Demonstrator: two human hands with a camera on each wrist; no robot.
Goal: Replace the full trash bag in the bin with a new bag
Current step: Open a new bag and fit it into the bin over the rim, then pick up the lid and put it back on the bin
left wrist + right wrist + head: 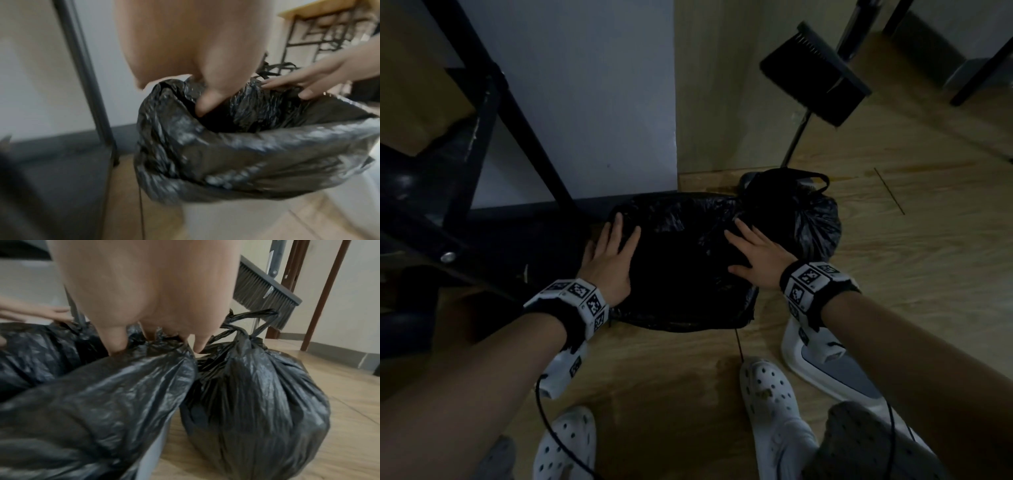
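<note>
A new black bag (681, 212) lines the bin, its edge folded out over the rim (246, 154). My left hand (619, 236) lies flat on the left side of the rim, fingers straight, thumb (207, 100) dipping into the opening. My right hand (743, 240) rests spread on the right side, and its fingertips (115, 344) press into the gathered plastic (102, 394). The full bag (804, 219), tied at the top with a knot (238, 331), stands on the floor just right of the bin. The bin's pale wall (246, 219) shows below the fold.
A white and grey bin lid (835, 370) lies on the wooden floor at my right foot. A broom (815, 75) leans on the wall behind the full bag. Dark metal furniture legs (493, 102) stand close on the left. My white shoes (770, 387) are near the bin.
</note>
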